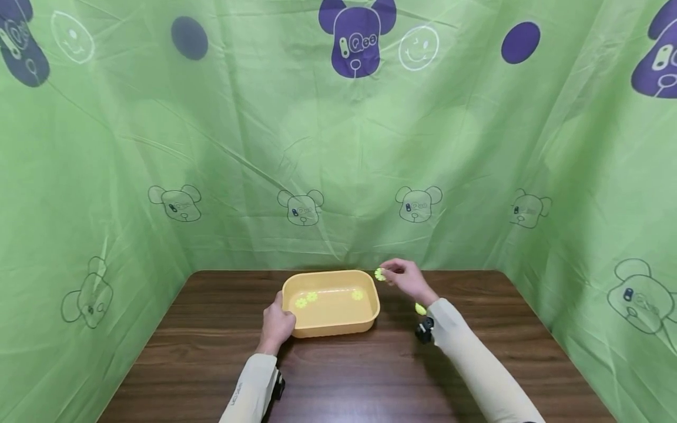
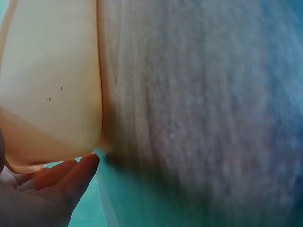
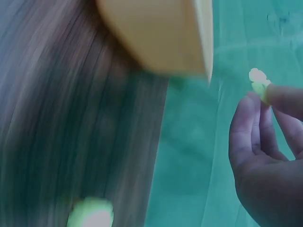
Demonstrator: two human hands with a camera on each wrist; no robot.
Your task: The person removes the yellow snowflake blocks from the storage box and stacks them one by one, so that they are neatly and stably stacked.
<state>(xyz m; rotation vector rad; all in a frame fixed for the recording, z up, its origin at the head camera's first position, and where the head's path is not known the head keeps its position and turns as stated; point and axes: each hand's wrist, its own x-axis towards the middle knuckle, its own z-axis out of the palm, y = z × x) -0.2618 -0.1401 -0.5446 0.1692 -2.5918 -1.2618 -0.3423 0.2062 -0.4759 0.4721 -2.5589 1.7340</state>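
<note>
A yellow plastic tub stands on the table with three small yellow-green flower-shaped pieces inside, two at the left and one at the right. My left hand grips the tub's left end near the front corner; in the left wrist view its fingers lie against the outer wall. Just beyond the tub's right rim, my right hand pinches another flower piece between thumb and fingertips, raised above the table. One more flower piece lies on the table beside the right wrist, partly hidden by the sleeve.
The dark wooden table reaches back to a green curtain printed with bear heads, which hangs behind and along both sides. A black wrist camera sits under the right sleeve, and another on the left one.
</note>
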